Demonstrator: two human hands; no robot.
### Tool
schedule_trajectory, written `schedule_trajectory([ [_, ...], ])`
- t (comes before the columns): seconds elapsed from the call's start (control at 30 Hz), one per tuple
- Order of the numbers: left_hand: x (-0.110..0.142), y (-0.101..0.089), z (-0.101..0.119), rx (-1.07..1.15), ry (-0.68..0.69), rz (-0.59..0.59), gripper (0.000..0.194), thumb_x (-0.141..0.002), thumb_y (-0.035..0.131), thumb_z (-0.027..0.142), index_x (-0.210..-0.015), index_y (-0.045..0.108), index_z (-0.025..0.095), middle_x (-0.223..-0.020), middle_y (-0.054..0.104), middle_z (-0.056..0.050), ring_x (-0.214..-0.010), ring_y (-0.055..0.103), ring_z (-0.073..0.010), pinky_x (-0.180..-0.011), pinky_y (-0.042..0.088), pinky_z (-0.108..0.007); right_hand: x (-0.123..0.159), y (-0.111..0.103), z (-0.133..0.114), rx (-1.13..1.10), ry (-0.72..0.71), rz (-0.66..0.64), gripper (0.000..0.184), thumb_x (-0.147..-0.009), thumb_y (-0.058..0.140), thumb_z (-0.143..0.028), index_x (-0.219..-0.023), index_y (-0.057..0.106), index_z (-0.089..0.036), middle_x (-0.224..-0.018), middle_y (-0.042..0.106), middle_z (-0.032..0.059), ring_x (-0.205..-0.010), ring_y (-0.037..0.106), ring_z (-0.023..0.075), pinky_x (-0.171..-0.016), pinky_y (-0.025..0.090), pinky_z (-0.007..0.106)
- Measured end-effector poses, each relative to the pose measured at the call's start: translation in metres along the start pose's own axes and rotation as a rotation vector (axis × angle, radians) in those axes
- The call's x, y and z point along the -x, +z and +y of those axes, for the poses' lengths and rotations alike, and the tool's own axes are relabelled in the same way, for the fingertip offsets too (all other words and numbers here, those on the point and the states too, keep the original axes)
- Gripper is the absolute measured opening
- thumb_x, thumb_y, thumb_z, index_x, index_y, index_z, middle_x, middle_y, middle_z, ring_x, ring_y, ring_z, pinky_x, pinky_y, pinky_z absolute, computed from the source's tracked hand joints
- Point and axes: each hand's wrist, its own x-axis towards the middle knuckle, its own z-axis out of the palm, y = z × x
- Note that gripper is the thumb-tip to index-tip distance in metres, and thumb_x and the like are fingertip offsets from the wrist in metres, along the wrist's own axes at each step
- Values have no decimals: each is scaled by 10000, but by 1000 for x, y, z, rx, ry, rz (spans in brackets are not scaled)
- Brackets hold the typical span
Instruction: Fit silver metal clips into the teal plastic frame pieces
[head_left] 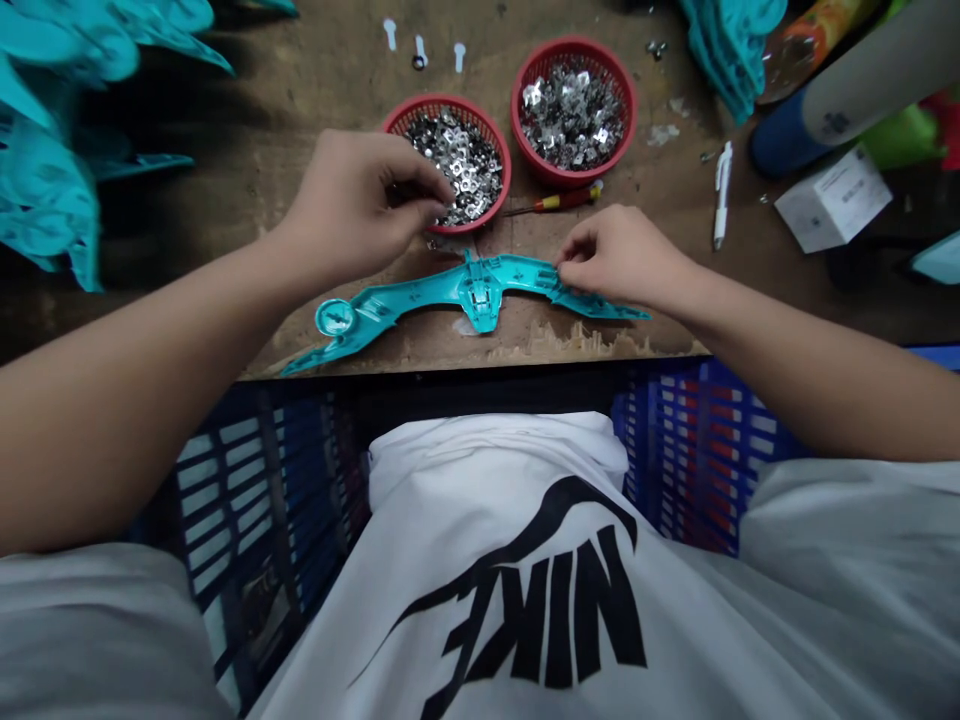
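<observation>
A long, curved teal plastic part [427, 292] lies along the near edge of the wooden bench, its ribbed side facing up. My right hand [626, 255] is closed at the right arm of this part, thumb and fingertips pinched against it. Over the left red basket [504, 190], which holds small metal clips [469, 165], hovers my left hand [375, 200]. Its thumb and forefinger come together at the clips; whatever lies between the tips is too small to make out.
A second red basket [516, 120] of metal clips stands behind a yellow-red screwdriver [566, 198]. More teal parts [45, 190] are piled at left and back right. At right are a white pen [722, 195] and white box [834, 200]. Blue crates [675, 440] sit below the bench edge.
</observation>
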Motion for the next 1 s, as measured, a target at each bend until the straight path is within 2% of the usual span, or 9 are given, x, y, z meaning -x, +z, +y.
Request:
schedule_trajectory([
  [0.13, 0, 3, 4, 117, 16, -77, 334, -843, 1103, 524, -987, 895, 306, -992, 864, 10, -927, 641, -219, -1099, 626, -448, 3, 14, 6, 90, -206, 103, 94, -934, 848, -264, -957, 934, -233, -849, 860, 115, -856, 833, 360, -891, 705, 538],
  [0.27, 4, 4, 11, 153, 127, -95, 274, -921, 991, 599, -980, 916, 342, -975, 871, -2, -917, 729, -240, -973, 637, -447, 5, 18, 11, 150, -266, 152, 103, -973, 829, -272, -998, 922, -234, -852, 864, 115, -818, 806, 344, -823, 665, 491],
  [0.43, 14, 6, 29, 219, 92, -114, 131, -898, 1003, 418, -912, 934, 307, -965, 877, -46, -1024, 852, -300, -1043, 682, -475, 5, 4, 1, 268, -290, 26, 91, -981, 853, -175, -916, 903, -214, -850, 867, 105, -772, 780, 295, -804, 574, 425],
  [0.5, 19, 11, 39, 270, 106, -100, 103, -876, 997, 363, -878, 928, 287, -974, 875, -64, -1025, 854, -300, -1009, 695, -460, 11, -3, -10, 203, -346, 65, 59, -1007, 886, -234, -997, 944, -225, -934, 904, 103, -831, 807, 291, -808, 578, 406],
  [0.53, 23, 14, 45, 303, 121, -85, 89, -881, 982, 352, -878, 931, 280, -992, 878, -72, -1026, 852, -296, -991, 697, -452, 15, -5, -17, 118, -383, 106, 106, -1017, 918, -298, -1090, 966, -237, -992, 923, 97, -862, 822, 288, -810, 594, 397],
  [0.63, 39, 25, 69, 434, 138, -46, 98, -932, 950, 361, -911, 947, 265, -1025, 896, -82, -1005, 850, -272, -960, 693, -426, 34, -5, -39, -234, -475, 200, 392, -1028, 992, -533, -1326, 973, -279, -1097, 946, 75, -881, 846, 269, -795, 654, 378],
  [0.73, 57, 37, 91, 567, 35, -7, 186, -944, 995, 428, -916, 947, 251, -975, 904, -71, -934, 848, -249, -906, 698, -390, 48, 1, -52, -390, -485, 253, 377, -1088, 937, -644, -1246, 997, -307, -1086, 947, 72, -860, 843, 257, -788, 685, 380],
  [0.87, 68, 50, 102, 783, -174, 36, 356, -853, 1105, 536, -935, 934, 234, -924, 894, -49, -862, 853, -236, -848, 734, -373, 53, 13, -52, -366, -488, 345, 324, -1108, 900, -660, -1164, 1003, -357, -1076, 936, 82, -918, 852, 296, -851, 710, 447],
  [1.0, 72, 55, 103, 819, -211, 47, 391, -862, 1111, 545, -1002, 928, 229, -1019, 916, -71, -937, 887, -264, -920, 778, -431, 53, 21, -47, -344, -543, 470, 231, -1139, 882, -577, -1132, 998, -377, -1105, 905, 88, -950, 832, 294, -908, 702, 482],
])
